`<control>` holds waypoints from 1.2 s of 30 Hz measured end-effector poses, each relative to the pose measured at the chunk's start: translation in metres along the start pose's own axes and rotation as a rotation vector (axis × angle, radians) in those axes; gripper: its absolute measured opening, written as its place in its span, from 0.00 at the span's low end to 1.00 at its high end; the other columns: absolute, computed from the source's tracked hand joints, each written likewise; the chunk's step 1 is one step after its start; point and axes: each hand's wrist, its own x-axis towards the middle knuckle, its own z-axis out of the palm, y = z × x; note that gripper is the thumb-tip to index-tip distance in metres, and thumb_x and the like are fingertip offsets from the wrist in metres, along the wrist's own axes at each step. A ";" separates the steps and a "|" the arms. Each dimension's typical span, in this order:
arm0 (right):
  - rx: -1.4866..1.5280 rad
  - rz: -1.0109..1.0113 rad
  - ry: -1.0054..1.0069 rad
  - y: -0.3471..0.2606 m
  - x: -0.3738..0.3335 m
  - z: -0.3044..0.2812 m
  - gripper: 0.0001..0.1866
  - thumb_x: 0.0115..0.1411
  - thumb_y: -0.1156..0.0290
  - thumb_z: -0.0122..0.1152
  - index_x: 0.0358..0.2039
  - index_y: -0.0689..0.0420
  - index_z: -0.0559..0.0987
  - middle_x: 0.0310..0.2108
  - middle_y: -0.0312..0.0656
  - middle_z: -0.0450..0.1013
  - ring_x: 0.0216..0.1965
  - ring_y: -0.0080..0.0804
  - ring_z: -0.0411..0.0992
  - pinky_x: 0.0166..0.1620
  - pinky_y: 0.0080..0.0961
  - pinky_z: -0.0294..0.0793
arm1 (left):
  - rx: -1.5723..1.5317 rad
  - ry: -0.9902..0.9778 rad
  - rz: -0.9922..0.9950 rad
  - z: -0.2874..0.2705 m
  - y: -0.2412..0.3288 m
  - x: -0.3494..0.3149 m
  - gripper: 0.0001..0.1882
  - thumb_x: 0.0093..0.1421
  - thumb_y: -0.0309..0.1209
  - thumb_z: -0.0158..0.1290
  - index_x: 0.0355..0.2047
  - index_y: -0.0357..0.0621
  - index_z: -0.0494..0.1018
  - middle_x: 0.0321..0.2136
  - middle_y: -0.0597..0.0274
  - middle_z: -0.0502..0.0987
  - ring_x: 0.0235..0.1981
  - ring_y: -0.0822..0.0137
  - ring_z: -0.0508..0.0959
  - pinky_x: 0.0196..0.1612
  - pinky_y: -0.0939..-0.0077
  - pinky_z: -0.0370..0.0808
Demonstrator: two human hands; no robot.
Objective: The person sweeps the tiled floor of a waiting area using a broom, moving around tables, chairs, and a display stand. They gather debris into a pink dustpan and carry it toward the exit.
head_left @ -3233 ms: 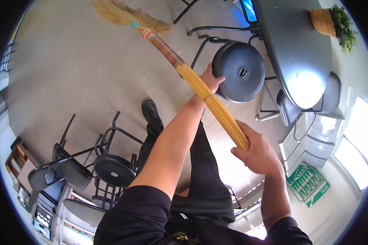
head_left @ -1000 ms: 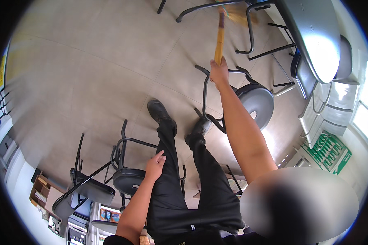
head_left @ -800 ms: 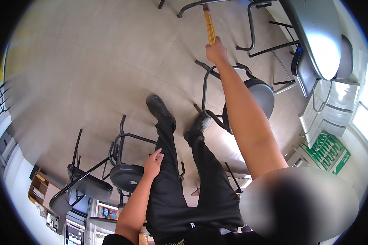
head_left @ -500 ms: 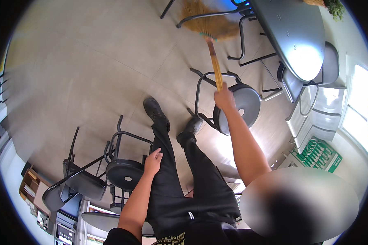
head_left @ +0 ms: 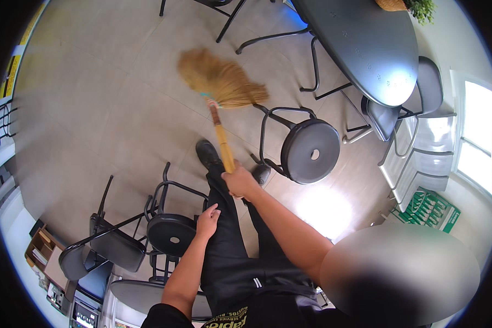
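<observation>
My right hand [head_left: 241, 183] is wrapped round the yellow handle of a soft broom [head_left: 222, 79]. The fan of tan bristles lies over the floor ahead of my feet, slightly blurred, and its right corner reaches the leg of a black round stool [head_left: 311, 152]. Teal and red binding joins the bristles to the handle. Over my dark trouser leg, near the knee, my left hand [head_left: 208, 221] holds nothing, its fingers loose and slightly bent. A second black stool [head_left: 172, 234] stands just left of that hand.
Grey tiled floor [head_left: 93, 109] spreads ahead and left. A dark table [head_left: 361, 49] with metal legs and chairs stands at far right, a plant [head_left: 421, 10] on it. Folding chairs [head_left: 115, 243] stand at near left. A metal bench [head_left: 415, 156] lines the right wall.
The broom has swung left and nearer, out from beside the table legs, with my right hand moving left across my legs. My left hand has stayed nearly still.
</observation>
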 end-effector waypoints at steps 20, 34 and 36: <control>0.503 -0.379 0.154 0.168 -0.052 -0.030 0.18 0.69 0.64 0.52 0.56 0.58 0.74 0.34 0.42 0.78 0.34 0.28 0.76 0.41 0.27 0.77 | -1.309 -0.106 -0.217 -0.082 0.163 0.068 0.13 0.62 0.30 0.59 0.46 0.48 0.72 0.38 0.67 0.75 0.26 0.78 0.75 0.24 0.81 0.76; 1.409 0.083 0.497 0.276 0.051 -0.141 0.50 0.59 0.51 0.69 0.69 0.39 0.42 0.70 0.53 0.44 0.66 0.58 0.57 0.61 0.65 0.66 | -1.187 -0.053 -0.195 -0.134 0.152 0.018 0.16 0.62 0.28 0.56 0.51 0.49 0.70 0.39 0.70 0.73 0.26 0.80 0.71 0.24 0.87 0.73; 1.465 0.061 0.464 0.281 0.059 -0.134 0.47 0.59 0.57 0.70 0.67 0.39 0.44 0.69 0.53 0.45 0.65 0.56 0.58 0.60 0.65 0.68 | -1.188 -0.058 -0.187 -0.143 0.153 0.016 0.16 0.62 0.28 0.56 0.51 0.48 0.70 0.39 0.71 0.72 0.27 0.81 0.71 0.24 0.88 0.73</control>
